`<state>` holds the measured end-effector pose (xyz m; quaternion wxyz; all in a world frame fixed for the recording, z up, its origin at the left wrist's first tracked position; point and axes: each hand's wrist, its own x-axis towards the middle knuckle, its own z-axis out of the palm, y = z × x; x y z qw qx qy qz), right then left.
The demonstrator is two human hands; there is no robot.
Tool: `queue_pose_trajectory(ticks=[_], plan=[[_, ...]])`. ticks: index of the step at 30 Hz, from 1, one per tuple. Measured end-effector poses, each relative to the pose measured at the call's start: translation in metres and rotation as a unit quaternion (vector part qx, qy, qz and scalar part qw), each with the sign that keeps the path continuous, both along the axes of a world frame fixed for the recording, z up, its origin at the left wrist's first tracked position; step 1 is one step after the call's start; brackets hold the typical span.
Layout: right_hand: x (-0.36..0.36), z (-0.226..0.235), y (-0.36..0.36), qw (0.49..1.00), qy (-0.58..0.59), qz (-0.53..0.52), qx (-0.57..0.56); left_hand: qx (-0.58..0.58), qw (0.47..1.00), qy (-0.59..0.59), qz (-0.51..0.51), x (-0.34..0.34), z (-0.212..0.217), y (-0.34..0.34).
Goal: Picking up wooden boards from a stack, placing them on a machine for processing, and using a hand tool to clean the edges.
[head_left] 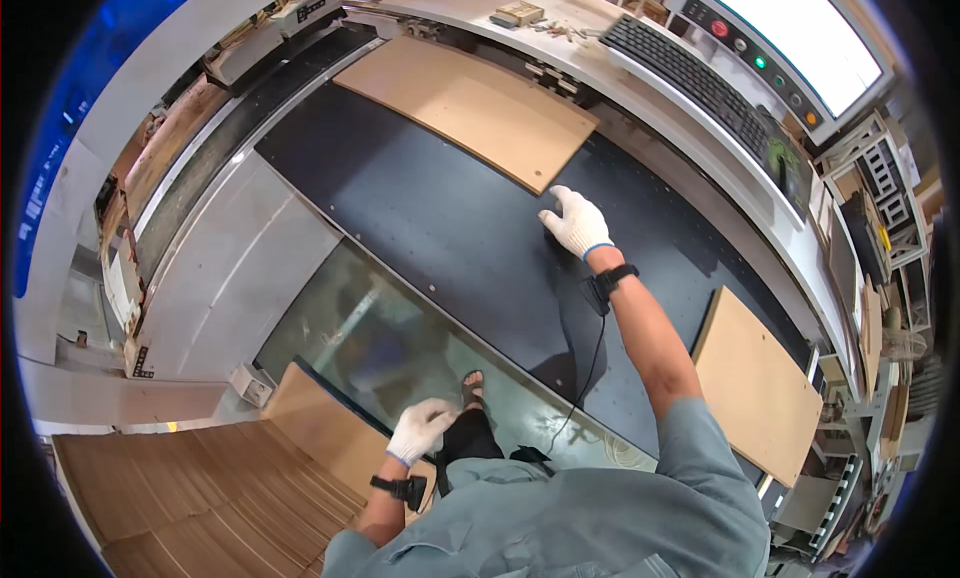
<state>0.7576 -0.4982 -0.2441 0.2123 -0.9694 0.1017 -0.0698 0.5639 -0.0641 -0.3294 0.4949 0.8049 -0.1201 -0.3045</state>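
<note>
My right hand (578, 223), in a white knitted glove, is stretched out over the dark machine table (430, 218). Its thumb and fingers are apart with nothing between them. Just beyond the fingertips is the near corner of a light wood-coloured panel (470, 108), which lies along the far side of the table and has small holes near its end. I cannot tell whether the fingers touch it. My left hand (422, 430), gloved too, hangs low by my body, loosely open and holding nothing. Beside it stands a board with a dark edge (325, 428).
A second wood-coloured panel (760, 383) lies on the right, by my right upper arm. Stacked brown sheets (210, 498) fill the lower left. Beyond the table are a keyboard (700, 83), a control panel with buttons (740, 45) and a bright screen (800, 28). A cable (590, 378) hangs from my right wrist.
</note>
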Motion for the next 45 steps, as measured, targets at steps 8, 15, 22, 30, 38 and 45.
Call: queue_pose_trajectory(ticks=[8,15,22,30,38,45], plan=[[0.093,-0.021,0.011,0.991,0.095,-0.083,-0.042,-0.108,0.971,0.127,0.169,0.059,-0.011,0.024],[0.051,-0.010,0.063,0.981,0.182,0.045,0.050,-0.160,0.947,0.154,0.233,0.116,-0.024,-0.022],[-0.096,-0.015,0.164,0.943,0.150,0.199,0.218,-0.347,0.830,0.370,0.233,0.139,-0.018,-0.029],[-0.239,-0.029,0.117,0.801,0.263,0.028,0.537,-0.274,0.866,0.322,0.267,0.074,-0.013,-0.018],[-0.283,-0.028,0.069,0.603,-0.096,-0.256,0.749,-0.320,0.846,0.424,-0.040,0.000,0.055,-0.149],[-0.437,0.037,-0.089,0.729,-0.146,-0.396,0.539,-0.285,0.869,0.332,0.229,0.013,0.065,-0.243]])
